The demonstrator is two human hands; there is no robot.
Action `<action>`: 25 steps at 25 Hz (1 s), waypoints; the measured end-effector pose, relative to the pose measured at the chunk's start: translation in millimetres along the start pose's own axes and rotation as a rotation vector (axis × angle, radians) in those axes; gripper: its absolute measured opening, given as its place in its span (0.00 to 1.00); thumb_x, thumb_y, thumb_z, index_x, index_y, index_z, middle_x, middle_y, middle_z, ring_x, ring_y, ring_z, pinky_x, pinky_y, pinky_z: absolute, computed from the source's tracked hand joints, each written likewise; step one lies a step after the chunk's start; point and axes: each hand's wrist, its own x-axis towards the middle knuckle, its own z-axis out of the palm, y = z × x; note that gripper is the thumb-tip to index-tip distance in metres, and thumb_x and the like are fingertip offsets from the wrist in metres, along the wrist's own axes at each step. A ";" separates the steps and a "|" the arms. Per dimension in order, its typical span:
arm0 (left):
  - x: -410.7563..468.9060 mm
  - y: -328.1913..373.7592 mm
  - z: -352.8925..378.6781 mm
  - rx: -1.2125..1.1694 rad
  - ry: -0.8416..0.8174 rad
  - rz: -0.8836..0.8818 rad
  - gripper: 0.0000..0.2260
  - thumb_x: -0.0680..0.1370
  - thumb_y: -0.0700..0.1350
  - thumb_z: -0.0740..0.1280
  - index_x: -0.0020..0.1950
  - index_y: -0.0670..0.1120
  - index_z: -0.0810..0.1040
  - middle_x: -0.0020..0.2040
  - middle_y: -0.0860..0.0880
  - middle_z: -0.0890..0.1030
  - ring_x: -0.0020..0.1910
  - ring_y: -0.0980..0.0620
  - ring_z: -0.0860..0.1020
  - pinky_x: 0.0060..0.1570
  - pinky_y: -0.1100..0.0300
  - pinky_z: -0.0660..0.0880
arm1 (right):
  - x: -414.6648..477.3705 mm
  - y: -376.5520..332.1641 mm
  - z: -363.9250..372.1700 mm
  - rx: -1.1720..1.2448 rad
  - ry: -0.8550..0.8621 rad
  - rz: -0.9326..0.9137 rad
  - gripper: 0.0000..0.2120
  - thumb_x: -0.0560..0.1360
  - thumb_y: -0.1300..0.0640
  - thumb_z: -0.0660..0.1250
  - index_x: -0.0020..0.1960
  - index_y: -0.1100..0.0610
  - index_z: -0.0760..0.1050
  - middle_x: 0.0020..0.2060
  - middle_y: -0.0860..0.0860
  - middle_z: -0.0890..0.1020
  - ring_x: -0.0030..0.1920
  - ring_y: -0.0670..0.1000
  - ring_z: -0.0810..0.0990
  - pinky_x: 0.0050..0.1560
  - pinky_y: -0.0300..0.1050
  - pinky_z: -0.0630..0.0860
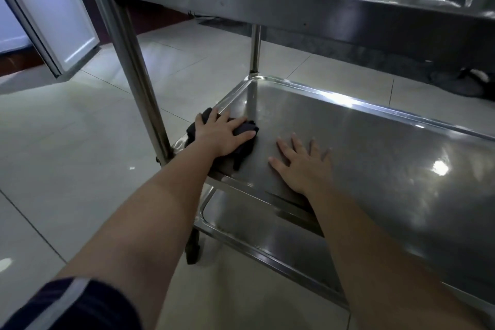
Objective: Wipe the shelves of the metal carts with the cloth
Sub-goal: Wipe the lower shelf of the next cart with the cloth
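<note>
A stainless steel cart fills the view, with a top shelf [267,0], a middle shelf [388,163] and a bottom shelf [267,225]. My left hand [222,134] presses a dark crumpled cloth [245,128] flat against the middle shelf near its left corner, fingers stretched over the cloth. My right hand [302,163] lies flat on the bare metal of the same shelf just to the right of the cloth, fingers spread, holding nothing.
A cart post [128,56] rises just left of my left hand, and a second post [255,48] stands at the far corner. A black caster [193,249] sits below on the pale tiled floor. A white door panel [53,8] stands at the upper left.
</note>
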 end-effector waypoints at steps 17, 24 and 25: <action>17.7 6.7 -6.7 -0.028 -0.044 0.044 0.33 0.72 0.77 0.46 0.75 0.70 0.51 0.81 0.52 0.47 0.79 0.45 0.42 0.71 0.33 0.40 | 33.4 -2.4 -3.6 0.035 0.025 0.059 0.31 0.75 0.27 0.42 0.76 0.32 0.43 0.79 0.43 0.45 0.78 0.59 0.41 0.73 0.69 0.39; -29.9 -21.6 3.6 -0.040 -0.068 0.116 0.41 0.62 0.83 0.39 0.74 0.72 0.49 0.80 0.55 0.47 0.79 0.48 0.42 0.71 0.34 0.43 | 30.7 -4.1 -7.9 0.032 -0.033 -0.003 0.31 0.76 0.28 0.42 0.77 0.34 0.42 0.79 0.44 0.42 0.78 0.59 0.38 0.72 0.68 0.36; -28.6 -20.2 0.6 -0.047 -0.076 0.102 0.40 0.63 0.82 0.41 0.74 0.72 0.49 0.80 0.56 0.46 0.79 0.49 0.42 0.71 0.34 0.44 | 23.9 2.8 -7.2 0.025 -0.059 -0.014 0.31 0.76 0.28 0.42 0.77 0.34 0.40 0.79 0.44 0.39 0.77 0.59 0.35 0.72 0.67 0.35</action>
